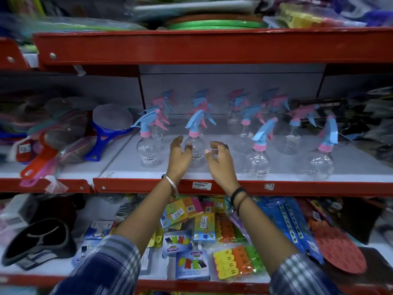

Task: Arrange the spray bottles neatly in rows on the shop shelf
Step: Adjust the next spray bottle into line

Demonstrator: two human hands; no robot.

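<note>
Several clear spray bottles with blue and pink trigger heads stand in rough rows on the white shelf (pixel 119 165). A front bottle (pixel 196 145) stands between my two hands. My left hand (pixel 178 155) is beside its left side, fingers apart. My right hand (pixel 219 158) hovers at its right side, fingers curled and apart; whether either hand touches the bottle is unclear. Another front bottle (pixel 147 150) stands to the left, and two more (pixel 258 160) (pixel 322 165) stand near the front edge on the right. The rear bottles are blurred.
A red shelf beam (pixel 212 46) hangs above. Blue and orange plastic strainers (pixel 102 143) lie on the left bay. The lower shelf holds packs of coloured clothes pegs (pixel 234 262) and an orange mat (pixel 338 250).
</note>
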